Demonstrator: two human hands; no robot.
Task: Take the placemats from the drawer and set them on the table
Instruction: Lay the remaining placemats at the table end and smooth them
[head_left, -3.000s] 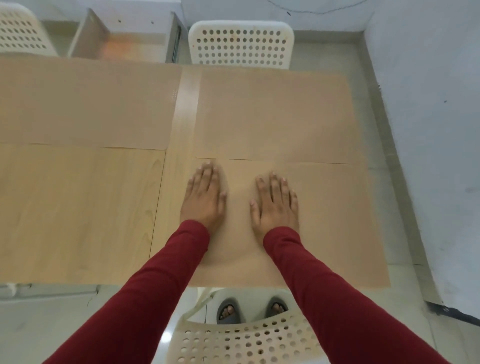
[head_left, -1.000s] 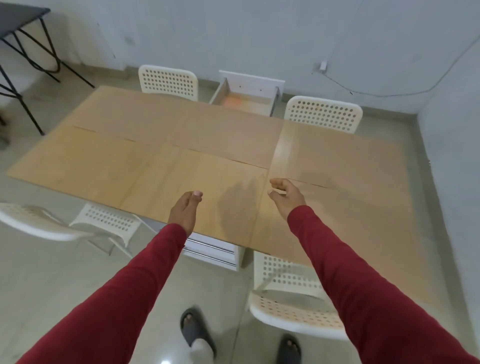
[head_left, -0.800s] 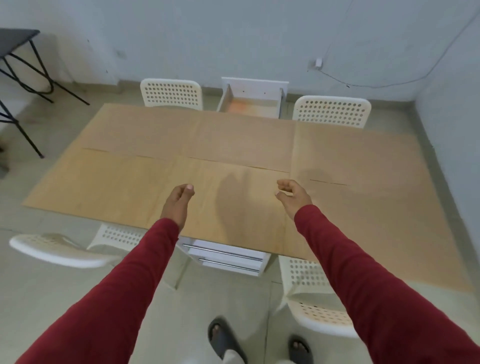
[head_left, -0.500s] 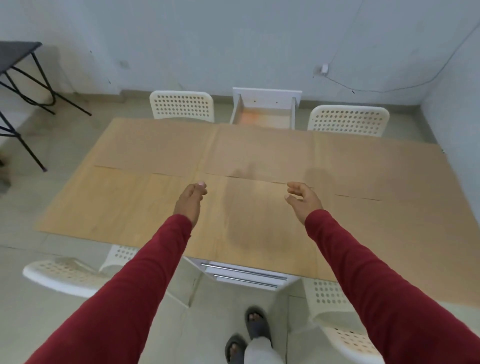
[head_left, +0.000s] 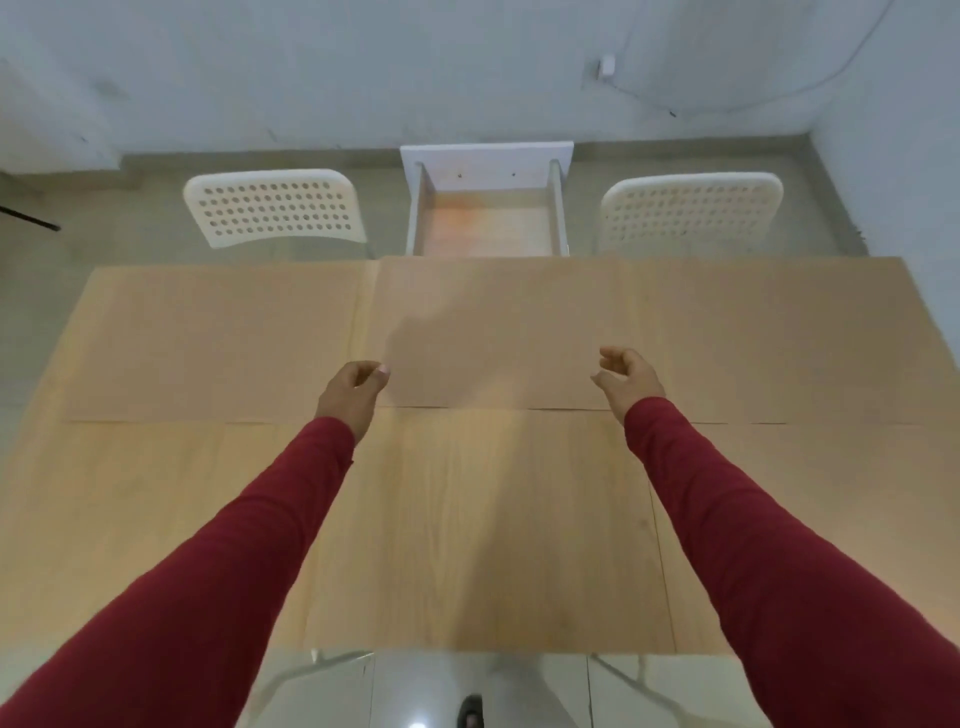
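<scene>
The near edge of the tabletop (head_left: 467, 545) hides whatever stands beneath it, and both red sleeves (head_left: 249, 561) run out of the picture at the bottom corners. The picture is slightly blurred, so the seams between the placemats (head_left: 498, 332) are faint. They are large tan sheets lying flat on the pale wood, nearly the same colour as it; two cover the far half side by side, and another reaches down the right side to the near edge. The drawer (head_left: 485, 223) stands pulled open beyond the far edge, its wooden bottom showing with an orange tint. The left hand (head_left: 353, 392) hovers over the middle with fingers curled in, grip holding nothing. The right hand (head_left: 626, 379) hovers likewise, grip loosely released. A white perforated chair (head_left: 275, 208) stands left of the drawer, another chair (head_left: 691, 210) right of it
</scene>
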